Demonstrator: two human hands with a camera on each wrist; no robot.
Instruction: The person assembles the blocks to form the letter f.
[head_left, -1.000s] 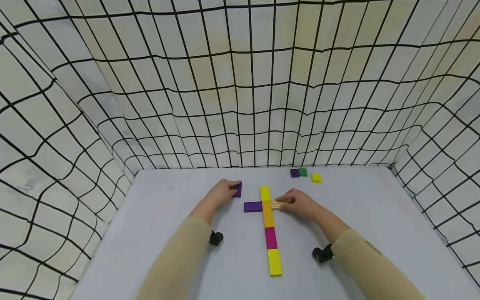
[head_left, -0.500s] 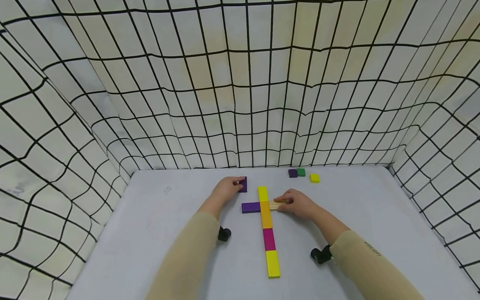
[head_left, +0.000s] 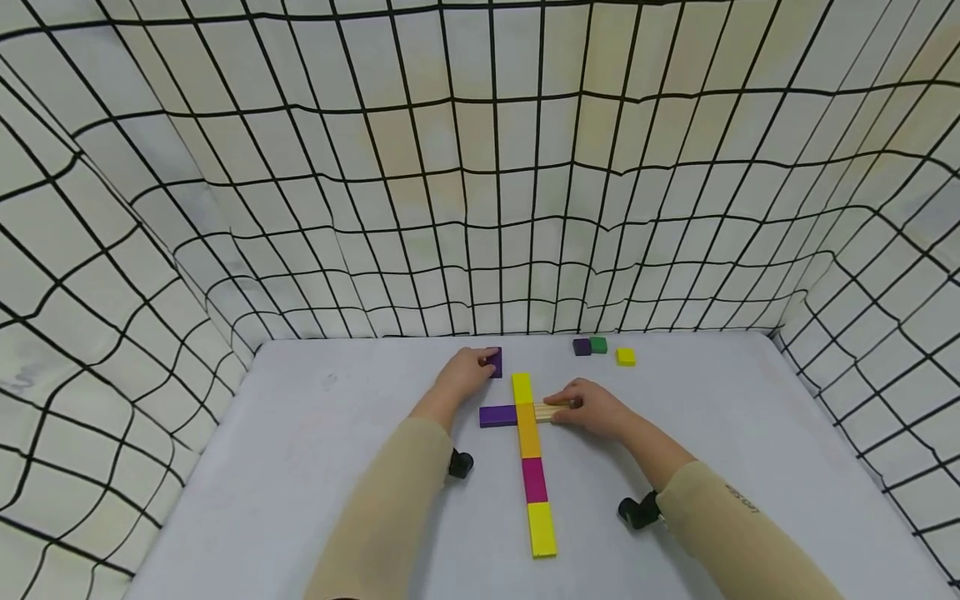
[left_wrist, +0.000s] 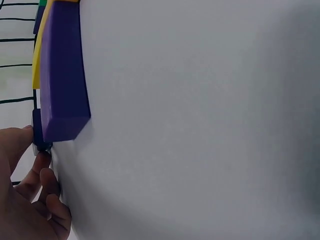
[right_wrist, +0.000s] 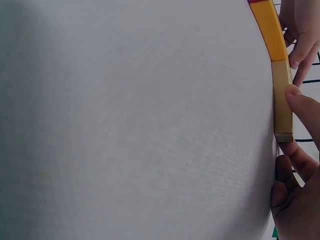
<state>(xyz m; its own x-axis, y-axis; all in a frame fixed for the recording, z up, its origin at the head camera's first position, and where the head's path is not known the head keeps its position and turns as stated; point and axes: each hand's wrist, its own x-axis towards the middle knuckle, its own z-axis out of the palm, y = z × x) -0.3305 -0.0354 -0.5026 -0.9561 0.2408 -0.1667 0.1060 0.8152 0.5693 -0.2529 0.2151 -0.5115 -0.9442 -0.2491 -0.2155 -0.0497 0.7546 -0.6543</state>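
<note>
Dark purple rectangular block: flat-sided, near the far edge of the white worktop (head_left: 300, 467), left of centre; point on block (head_left: 497, 363). Contact with the surface cannot be told.
Left hand (head_left: 462, 374): grip narrow, pinching that block.
Pale wood rectangular block (head_left: 543, 413): lengthwise lines on top; inner end against the orange rectangular block (head_left: 528, 431).
Right hand (head_left: 596, 410): grip holds the pale wood block at its sides, thumb and fingers opposed.
Head view only: full column running toward the near edge, with magenta block (head_left: 535, 480) and near yellow block (head_left: 542, 530).
Left wrist view: deep side and end face of the lying violet block (left_wrist: 65, 75).
Right wrist view: pale wood block's layered end face.
</note>
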